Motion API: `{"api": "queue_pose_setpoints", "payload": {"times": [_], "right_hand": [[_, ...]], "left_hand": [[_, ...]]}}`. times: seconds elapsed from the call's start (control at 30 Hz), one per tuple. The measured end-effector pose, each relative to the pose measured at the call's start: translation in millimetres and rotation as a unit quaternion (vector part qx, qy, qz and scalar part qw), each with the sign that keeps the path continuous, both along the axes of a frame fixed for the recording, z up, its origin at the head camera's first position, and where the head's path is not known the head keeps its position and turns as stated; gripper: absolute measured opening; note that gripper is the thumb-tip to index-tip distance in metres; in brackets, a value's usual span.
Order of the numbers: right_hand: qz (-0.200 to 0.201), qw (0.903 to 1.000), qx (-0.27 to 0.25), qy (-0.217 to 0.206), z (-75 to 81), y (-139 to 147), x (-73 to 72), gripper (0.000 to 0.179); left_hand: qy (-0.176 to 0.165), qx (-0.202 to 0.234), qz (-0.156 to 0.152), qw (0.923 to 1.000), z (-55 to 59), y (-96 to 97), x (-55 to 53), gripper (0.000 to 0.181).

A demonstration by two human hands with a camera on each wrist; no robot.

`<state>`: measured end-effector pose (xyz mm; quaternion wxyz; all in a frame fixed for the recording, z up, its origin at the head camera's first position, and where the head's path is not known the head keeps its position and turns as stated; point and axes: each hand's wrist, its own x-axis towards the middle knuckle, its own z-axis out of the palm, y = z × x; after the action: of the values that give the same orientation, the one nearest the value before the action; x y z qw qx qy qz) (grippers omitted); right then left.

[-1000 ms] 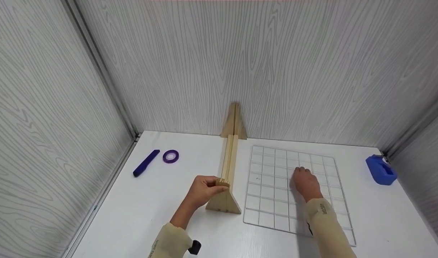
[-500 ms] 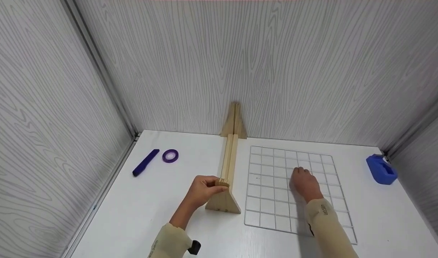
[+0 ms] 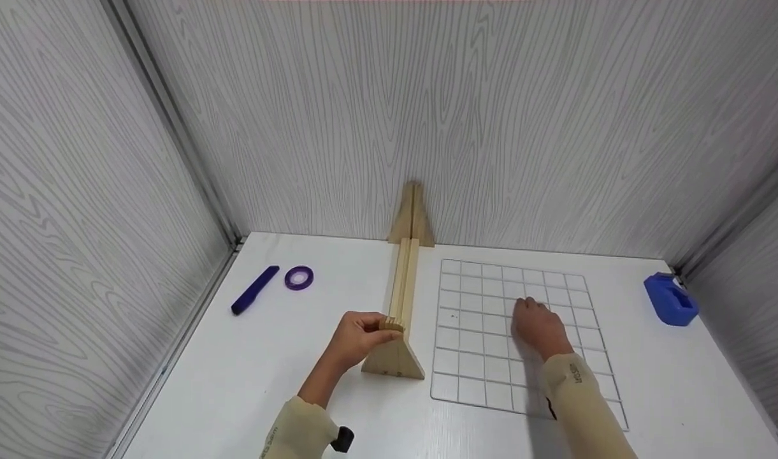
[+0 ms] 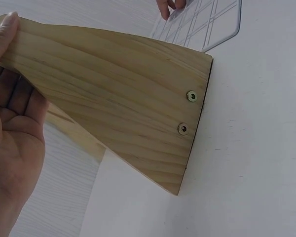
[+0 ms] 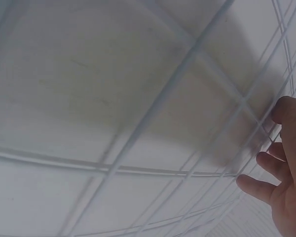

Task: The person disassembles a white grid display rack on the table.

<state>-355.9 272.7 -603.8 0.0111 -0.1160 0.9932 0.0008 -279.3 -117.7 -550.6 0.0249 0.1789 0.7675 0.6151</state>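
A wooden stand with upright triangular ends joined by long rails runs away from me in the middle of the head view. My left hand pinches the narrow top of its near end, thumb on the front face. In the left wrist view the end panel shows two bolts near its base. To the right of the stand lies a white wire grid panel. My right hand grips its wires near the middle; in the right wrist view the fingers are bent around the wires, fingertips partly hidden.
On the left of the white table lie a dark purple bar-shaped tool and a purple tape roll. A blue tape dispenser sits at the right edge. Panel walls enclose the back and sides.
The wire grid panel has shifted and turned very slightly under my right hand. My left hand keeps its hold on the stand. The whole head view has slid a little.
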Motion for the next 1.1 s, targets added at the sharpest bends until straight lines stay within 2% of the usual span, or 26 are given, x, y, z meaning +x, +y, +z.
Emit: {"api": "queue_pose_setpoints", "payload": {"times": [0.13, 0.33, 0.47, 0.57, 0.63, 0.73, 0.8, 0.9, 0.97, 1.1], "right_hand": [[-0.004, 0.9999, -0.01, -0.005, 3.2, 0, -0.5, 0.038], [-0.016, 0.9996, -0.015, -0.016, 18.7, 4, -0.9, 0.047], [0.0, 0.9994, -0.027, 0.023, 35.9, 5, -0.9, 0.054], [0.015, 0.9973, -0.034, 0.064, 50.2, 2, -1.0, 0.055], [0.023, 0.9957, -0.038, 0.081, 62.0, 1, -1.8, 0.055], [0.029, 0.9936, -0.032, 0.104, 81.3, 1, -3.8, 0.054], [0.031, 0.9917, -0.026, 0.122, 94.9, 2, -6.3, 0.053], [0.029, 0.9892, -0.02, 0.142, 112.8, 2, -10.8, 0.053], [0.024, 0.9898, -0.024, 0.139, 124.0, 1, -12.7, 0.056], [0.007, 0.9936, -0.035, 0.107, 144.0, -3, -13.9, 0.062]], "left_hand": [[0.007, -0.002, 0.001, 1.0, 1.1, 0.6, 0.8, 0.015], [0.005, -0.01, 0.002, 0.9999, 5.0, 2.8, 2.8, 0.015], [0.013, -0.022, 0.0, 0.9997, 12.1, -0.6, 1.2, 0.018], [0.035, -0.018, 0.001, 0.9992, 20.9, -8.0, -3.0, 0.021], [0.059, -0.016, 0.024, 0.9979, 29.2, -12.3, -8.0, 0.025], [0.107, -0.032, 0.1, 0.9886, 45.3, -14.7, -19.3, 0.026], [0.14, -0.075, 0.159, 0.9744, 57.3, -15.8, -28.8, 0.029], [0.171, -0.185, 0.22, 0.9426, 74.7, -20.1, -42.4, 0.041], [0.183, -0.282, 0.233, 0.9123, 84.8, -24.1, -50.1, 0.054], [0.192, -0.438, 0.225, 0.8491, 100.4, -31.6, -64.2, 0.076]]}}
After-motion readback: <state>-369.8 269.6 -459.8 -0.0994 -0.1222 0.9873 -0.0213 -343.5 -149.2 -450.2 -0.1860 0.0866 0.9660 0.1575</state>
